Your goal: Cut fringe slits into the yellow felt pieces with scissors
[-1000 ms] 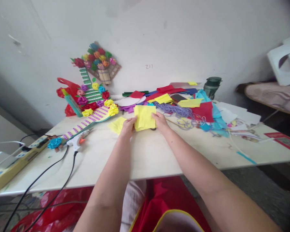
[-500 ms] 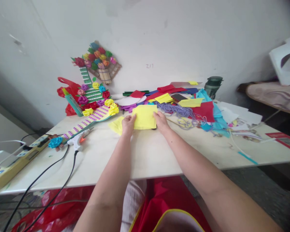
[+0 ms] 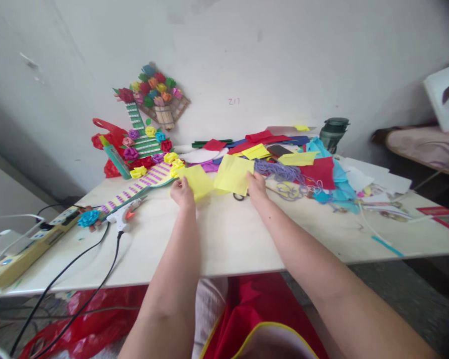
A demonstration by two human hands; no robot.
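My left hand pinches the edge of a thin yellow paper sheet, which slants across the middle of the table. A second yellow paper sheet is raised in my right hand, gripped by its right edge between thumb and fingers. The two sheets lie side by side, and more yellow paper shows beneath them. Close to my right fingers a dark scissors handle sticks out. Left of my left hand stands a decorated shape with purple stripes and yellow flowers.
A white glue gun with a black cord and a power strip lie at the left. Behind are coloured sheets, purple yarn and a dark bottle. A flower piece leans on the wall.
My hands have moved apart, the left one leftward and the right one slightly right. The yellow paper between them now shows as two separate sheets, one in each hand.
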